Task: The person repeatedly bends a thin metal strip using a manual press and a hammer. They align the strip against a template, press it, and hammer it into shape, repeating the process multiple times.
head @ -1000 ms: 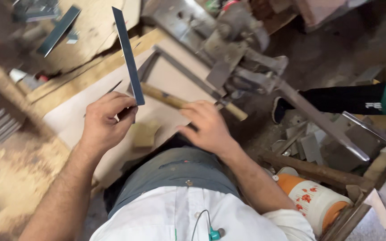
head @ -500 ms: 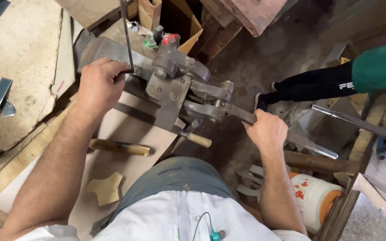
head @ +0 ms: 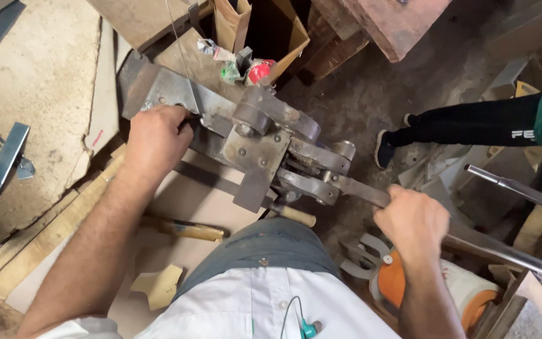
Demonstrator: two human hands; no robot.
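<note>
Heavy grey steel lever shear [head: 265,141], bolted plates and pivots, set on pale board [head: 183,201] between the knees; thin metal strip [head: 180,44] stood upright at its blade end. Left hand [head: 155,138], moved off the loose strip onto the shear body, fingers curled closed at the blade. Right hand [head: 412,223], shifted from the wooden-handled hammer [head: 186,229] to the long steel lever [head: 472,235], fingers wrapped tight: cut judged under way.
</note>
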